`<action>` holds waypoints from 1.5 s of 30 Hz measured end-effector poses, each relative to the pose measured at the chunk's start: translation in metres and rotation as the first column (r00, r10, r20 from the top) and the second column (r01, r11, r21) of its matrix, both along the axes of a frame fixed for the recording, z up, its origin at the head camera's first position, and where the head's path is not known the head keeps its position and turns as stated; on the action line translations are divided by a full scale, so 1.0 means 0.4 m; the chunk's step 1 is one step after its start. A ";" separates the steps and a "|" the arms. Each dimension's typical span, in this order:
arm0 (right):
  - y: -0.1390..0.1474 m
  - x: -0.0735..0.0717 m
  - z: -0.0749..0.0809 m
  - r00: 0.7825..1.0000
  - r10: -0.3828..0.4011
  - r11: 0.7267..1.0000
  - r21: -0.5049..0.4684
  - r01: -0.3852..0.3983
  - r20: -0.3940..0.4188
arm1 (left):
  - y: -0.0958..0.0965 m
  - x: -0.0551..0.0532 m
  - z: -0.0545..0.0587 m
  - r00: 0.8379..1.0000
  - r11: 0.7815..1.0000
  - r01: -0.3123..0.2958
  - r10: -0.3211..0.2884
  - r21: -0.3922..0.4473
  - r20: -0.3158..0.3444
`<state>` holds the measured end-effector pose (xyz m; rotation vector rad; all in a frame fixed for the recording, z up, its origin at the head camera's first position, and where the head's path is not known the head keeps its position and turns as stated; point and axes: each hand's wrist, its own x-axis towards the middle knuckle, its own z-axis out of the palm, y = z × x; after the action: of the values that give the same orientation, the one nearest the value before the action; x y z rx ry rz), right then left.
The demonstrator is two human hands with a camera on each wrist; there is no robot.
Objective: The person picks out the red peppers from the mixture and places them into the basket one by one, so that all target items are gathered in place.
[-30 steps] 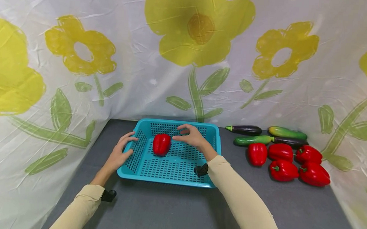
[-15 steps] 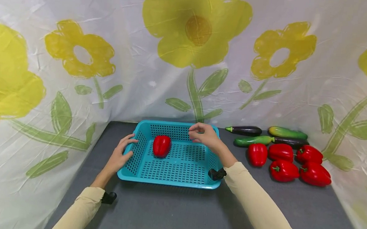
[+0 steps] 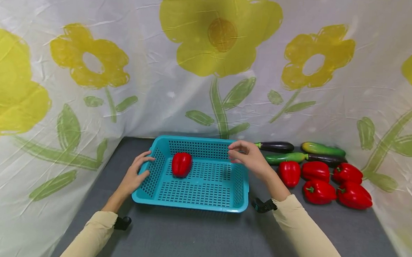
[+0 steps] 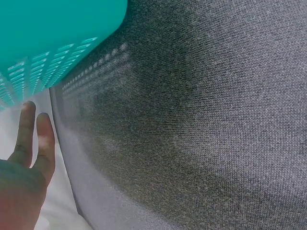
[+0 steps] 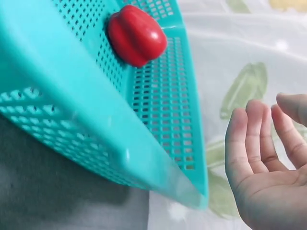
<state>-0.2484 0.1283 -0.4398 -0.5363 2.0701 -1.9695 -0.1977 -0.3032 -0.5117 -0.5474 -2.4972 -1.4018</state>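
Observation:
A turquoise plastic basket (image 3: 194, 204) with slotted walls stands on the dark table. Inside it, toward the left, lies one red bell pepper (image 3: 181, 165), also visible in the right wrist view. My left hand (image 3: 133, 176) is at the basket's left rim, thumb apart from the fingers; the left wrist view has two extended fingers (image 4: 44, 143) beside the slotted wall. Over the back right corner of the basket is my right hand (image 3: 250, 158), its fingers loosely bent with nothing between them; the right wrist view shows the bare palm (image 5: 278, 191) beyond the rim.
Right of the basket lie several red bell peppers (image 3: 319, 192). Behind them are a dark eggplant (image 3: 278, 146), another long dark eggplant (image 3: 324, 160), a green cucumber (image 3: 288, 158) and a yellow-green vegetable (image 3: 323, 149). A flowered curtain (image 3: 149, 83) hangs behind the table.
My right hand has moved rightward from beside the pepper in the basket to the basket's right side. My left hand and that pepper have stayed in place.

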 end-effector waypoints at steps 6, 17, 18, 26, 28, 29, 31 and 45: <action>0.047 0.022 0.001 0.999 -0.029 0.999 0.022 0.030 -0.014 | -0.017 -0.014 -0.034 1.000 1.000 -0.020 0.020 -0.019 0.000; 0.141 0.045 -0.009 0.995 -0.084 0.996 0.038 0.086 -0.062 | 0.020 0.023 0.045 1.000 1.000 0.001 -0.001 0.009 0.014; 0.150 0.047 -0.011 0.994 -0.086 0.995 0.043 0.089 -0.068 | 0.018 0.020 0.041 1.000 1.000 0.000 0.000 0.008 0.014; 0.229 0.064 -0.024 0.994 -0.108 0.992 0.066 0.109 -0.017 | -0.011 -0.012 -0.025 0.999 1.000 -0.026 0.026 -0.011 0.019; 0.249 0.067 -0.027 0.993 -0.117 0.991 0.067 0.117 0.004 | -0.011 -0.011 -0.025 0.999 1.000 -0.025 0.025 -0.007 0.022; 0.260 0.069 -0.029 0.993 -0.120 0.990 0.070 0.119 0.009 | -0.009 -0.009 -0.021 0.999 1.000 -0.022 0.022 0.001 0.026; 0.282 0.073 -0.031 0.992 -0.125 0.990 0.061 0.123 0.019 | -0.002 -0.001 -0.009 1.000 1.000 -0.016 0.015 0.013 0.027; 0.429 0.080 -0.053 0.983 -0.180 0.983 0.048 0.178 0.033 | 0.033 0.032 0.066 1.000 1.000 -0.005 0.005 0.003 0.031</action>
<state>-0.2163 0.2999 -0.4611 -0.3120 2.2025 -2.0059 -0.1847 -0.2899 -0.4852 -0.5225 -2.5182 -1.4223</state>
